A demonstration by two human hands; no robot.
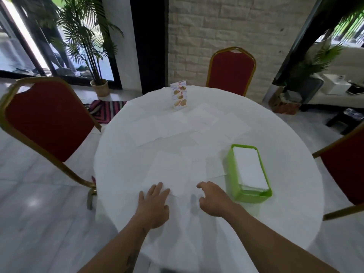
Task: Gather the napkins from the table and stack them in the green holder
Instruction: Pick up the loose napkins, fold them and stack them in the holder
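Note:
Several white napkins lie scattered over the round white table (285, 213); the nearest napkin (169, 170) is in front of me, another napkin (145, 131) lies further back left. The green holder (236, 192) stands at the right with a white stack of napkins (250, 168) inside it. My left hand (152, 205) lies flat, fingers spread, its fingertips on the near edge of the nearest napkin. My right hand (212, 198) hovers just left of the holder, fingers loosely curled and apart, holding nothing.
A menu card stand (179, 95) is upright at the table's far side. Red chairs with gold frames surround the table: one at left (49, 119), one at the back (231, 71), one at right (346, 166). A potted palm (98, 83) stands beyond.

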